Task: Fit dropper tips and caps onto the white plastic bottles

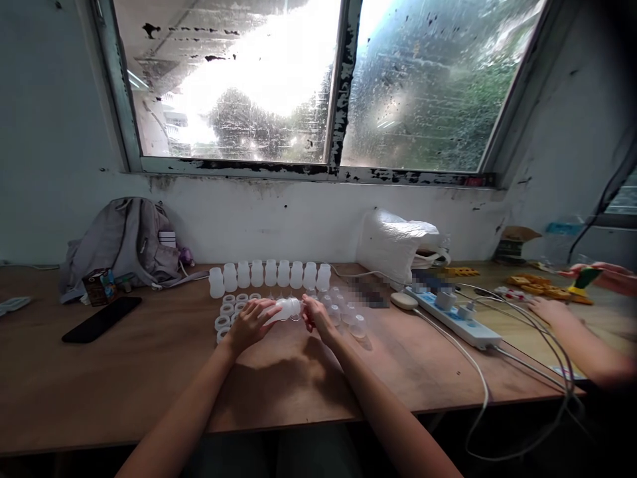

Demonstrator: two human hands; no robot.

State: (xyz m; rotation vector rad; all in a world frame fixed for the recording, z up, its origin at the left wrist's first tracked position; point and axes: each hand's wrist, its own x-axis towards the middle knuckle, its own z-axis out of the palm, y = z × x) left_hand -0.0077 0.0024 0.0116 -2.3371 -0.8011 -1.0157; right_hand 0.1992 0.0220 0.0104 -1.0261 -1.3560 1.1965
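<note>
My left hand [249,323] grips a small white plastic bottle [284,309], held on its side above the wooden table [149,372]. My right hand [314,315] is closed at the bottle's mouth end, fingers pinched on it or on a small part there. Behind my hands stands a row of several white bottles [269,273]. White ring caps [229,311] lie in a cluster left of my hands. Several clear dome-shaped caps [348,315] lie to the right.
A grey backpack [124,242], a small carton [99,285] and a black phone [102,318] lie at the left. A white bag [395,242], a power strip [455,317] with cables, and another person's hands [552,309] with yellow pieces are at the right.
</note>
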